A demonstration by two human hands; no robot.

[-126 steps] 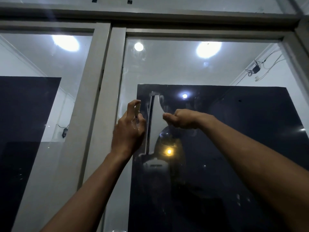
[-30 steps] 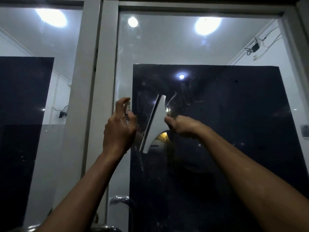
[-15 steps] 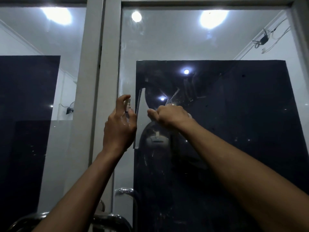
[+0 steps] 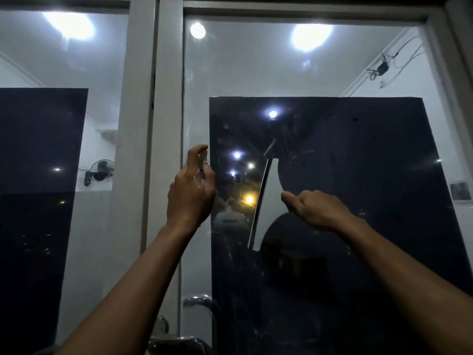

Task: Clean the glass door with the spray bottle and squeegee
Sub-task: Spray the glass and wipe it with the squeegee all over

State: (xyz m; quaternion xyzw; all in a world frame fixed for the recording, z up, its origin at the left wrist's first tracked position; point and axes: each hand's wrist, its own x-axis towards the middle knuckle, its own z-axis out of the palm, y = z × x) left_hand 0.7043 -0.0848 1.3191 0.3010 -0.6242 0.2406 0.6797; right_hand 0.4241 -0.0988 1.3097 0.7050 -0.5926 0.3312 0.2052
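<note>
My left hand (image 4: 190, 194) grips a small clear spray bottle (image 4: 203, 162), index finger curled over its top, held up next to the left edge of the glass door pane (image 4: 256, 73). My right hand (image 4: 316, 207) grips the handle of a white squeegee (image 4: 267, 198). Its long blade stands nearly upright, slightly tilted, against the dark part of the glass, left of my right hand. The handle itself is hidden inside my fist. Faint streaks show on the glass above the squeegee.
A grey door frame post (image 4: 163, 149) runs down just left of my left hand. A chrome door handle (image 4: 198, 302) sits low on the door. Another glass pane (image 4: 64, 149) lies further left. Ceiling lights reflect in the glass.
My right hand has swept the squeegee to the right across the glass, away from my left hand. The left hand with the bottle has stayed near the frame.
</note>
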